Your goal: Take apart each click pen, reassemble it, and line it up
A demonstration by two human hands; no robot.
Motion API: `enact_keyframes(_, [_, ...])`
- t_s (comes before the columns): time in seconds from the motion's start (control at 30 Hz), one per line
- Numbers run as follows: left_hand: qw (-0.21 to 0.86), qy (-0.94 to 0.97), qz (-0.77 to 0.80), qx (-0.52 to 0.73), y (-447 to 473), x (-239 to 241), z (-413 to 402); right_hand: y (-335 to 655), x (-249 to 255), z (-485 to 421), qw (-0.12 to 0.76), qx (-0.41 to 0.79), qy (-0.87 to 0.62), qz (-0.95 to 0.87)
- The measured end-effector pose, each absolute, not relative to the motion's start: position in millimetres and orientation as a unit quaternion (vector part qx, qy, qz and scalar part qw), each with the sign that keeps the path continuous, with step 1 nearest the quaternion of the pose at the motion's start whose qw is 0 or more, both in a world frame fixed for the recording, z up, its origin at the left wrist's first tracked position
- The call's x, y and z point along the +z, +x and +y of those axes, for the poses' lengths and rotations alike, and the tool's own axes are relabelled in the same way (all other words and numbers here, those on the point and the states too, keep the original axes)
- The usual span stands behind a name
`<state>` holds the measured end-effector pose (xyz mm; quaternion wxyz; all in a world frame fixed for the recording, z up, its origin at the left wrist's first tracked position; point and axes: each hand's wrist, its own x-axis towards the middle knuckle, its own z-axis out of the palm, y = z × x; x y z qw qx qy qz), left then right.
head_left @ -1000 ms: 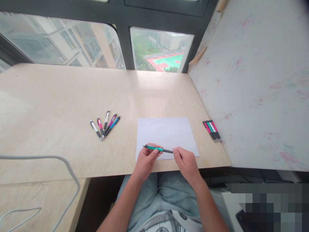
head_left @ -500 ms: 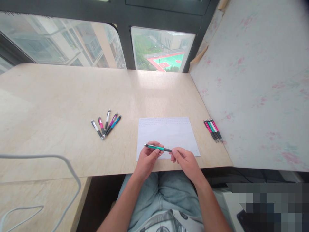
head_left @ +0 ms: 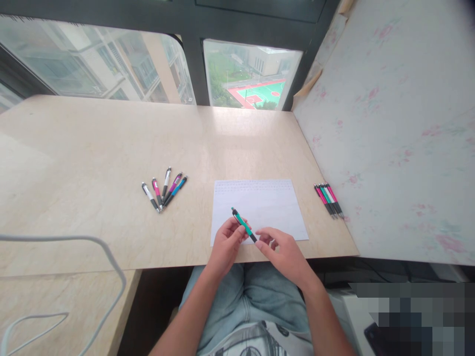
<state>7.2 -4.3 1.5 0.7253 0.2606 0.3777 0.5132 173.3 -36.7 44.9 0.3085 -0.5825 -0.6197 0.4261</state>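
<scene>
A green ballpoint pen (head_left: 243,223) with a black grip is pinched between the thumb and fingers of my left hand (head_left: 227,243). It slants, its clicker end up and to the left, above the sheet of paper (head_left: 260,202). My right hand (head_left: 282,248) is at the pen's black grip end, thumb and index finger apart; the thumb tip is at or against the grip, and the pen's point is hidden there. Rows of small handwriting run along the top of the paper.
Several pens (head_left: 165,190) lie fanned out on the desk (head_left: 111,148) to the left. Another row of pens (head_left: 328,200) lies side by side near the flowered wall (head_left: 389,148) at right. A pale cable (head_left: 100,242) loops across the lower left.
The pen has turned from nearly level to a steep slant, its clicker end rising and its grip end dropping. My right thumb and index finger have spread apart. My left hand stays in place.
</scene>
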Motion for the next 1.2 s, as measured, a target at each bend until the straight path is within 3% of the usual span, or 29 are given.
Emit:
enact_keyframes(0.3, [0.685,0.37,0.407,0.477,7.5,2.6,-7.2,159.4,43.8,-35.1,0.313,0.41,-0.563,-0.646])
enact_keyframes(0.77, [0.728,0.276,0.367,0.509,4.5,2.7,-3.2,175.0,34.2,-35.8,0.44,0.596,-0.504,-0.444])
enact_keyframes(1.0, [0.755,0.21,0.344,0.517,1.9,1.1,-0.3,173.8,32.3,-33.0,0.514,0.564,-0.512,-0.394])
enact_keyframes(1.2, [0.754,0.211,0.341,0.52,1.7,0.3,-0.8,173.2,32.3,-31.6,0.524,0.548,-0.521,-0.392])
